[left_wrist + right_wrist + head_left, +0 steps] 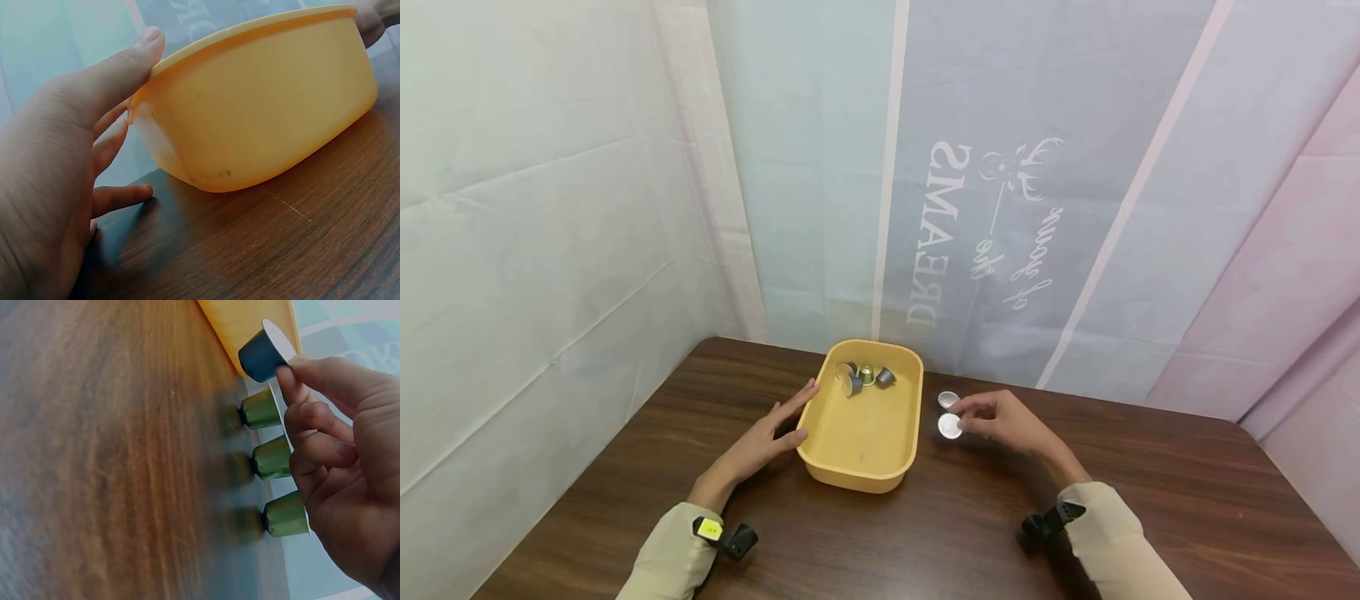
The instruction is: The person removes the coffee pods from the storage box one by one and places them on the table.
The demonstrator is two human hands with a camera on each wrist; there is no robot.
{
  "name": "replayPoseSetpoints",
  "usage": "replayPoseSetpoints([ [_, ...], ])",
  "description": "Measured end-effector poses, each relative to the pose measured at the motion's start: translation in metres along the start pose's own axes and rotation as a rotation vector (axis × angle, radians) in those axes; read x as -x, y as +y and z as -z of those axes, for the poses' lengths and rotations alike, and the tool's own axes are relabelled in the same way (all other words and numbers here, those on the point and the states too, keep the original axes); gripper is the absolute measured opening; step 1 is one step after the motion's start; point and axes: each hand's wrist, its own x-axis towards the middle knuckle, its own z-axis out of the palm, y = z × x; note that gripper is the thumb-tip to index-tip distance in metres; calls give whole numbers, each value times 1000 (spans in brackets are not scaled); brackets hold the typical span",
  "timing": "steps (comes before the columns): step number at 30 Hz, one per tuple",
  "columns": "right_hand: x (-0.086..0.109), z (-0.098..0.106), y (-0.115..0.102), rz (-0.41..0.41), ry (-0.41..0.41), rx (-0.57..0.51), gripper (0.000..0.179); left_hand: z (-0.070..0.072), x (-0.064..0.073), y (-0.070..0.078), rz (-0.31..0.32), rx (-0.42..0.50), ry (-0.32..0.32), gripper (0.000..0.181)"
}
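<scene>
Beside the long right side of the yellow tray (857, 437), the right hand (1003, 419) pinches a dark blue capsule (257, 359) by its rim between thumb and fingertip, the other fingers curled in towards the palm. The capsule tilts: its white lid faces up, and its narrow end points down at the table (970, 533). Its long axis, from lid to narrow end, leans away from upright. Whether it touches the wood I cannot tell.

Three green capsules (273, 457) stand upright in a row near it, lids up and narrow ends down. The tray's long axis runs away from the person, towards the pale curtain (820, 167) with its white lettering (936, 225). Near the tray's far end sit several loose capsules (885, 377), at least some on their sides.

The left hand (767, 440) has its fingers spread, thumb touching the tray's rim at the near left corner and the other fingers reaching along the left side.
</scene>
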Motion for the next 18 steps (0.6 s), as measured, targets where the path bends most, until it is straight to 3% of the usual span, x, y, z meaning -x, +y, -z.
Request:
replayPoseSetpoints([
  [7, 0, -4, 7, 9, -30, -22, 21, 0, -1, -2, -10, 4, -3, 64],
  [13, 2, -6, 8, -32, -17, 21, 19, 1, -2, -3, -17, 2, -9, 63],
  [18, 3, -8, 10, -18, -2, 30, 20, 1, -2, -4, -18, 5, -8, 64],
])
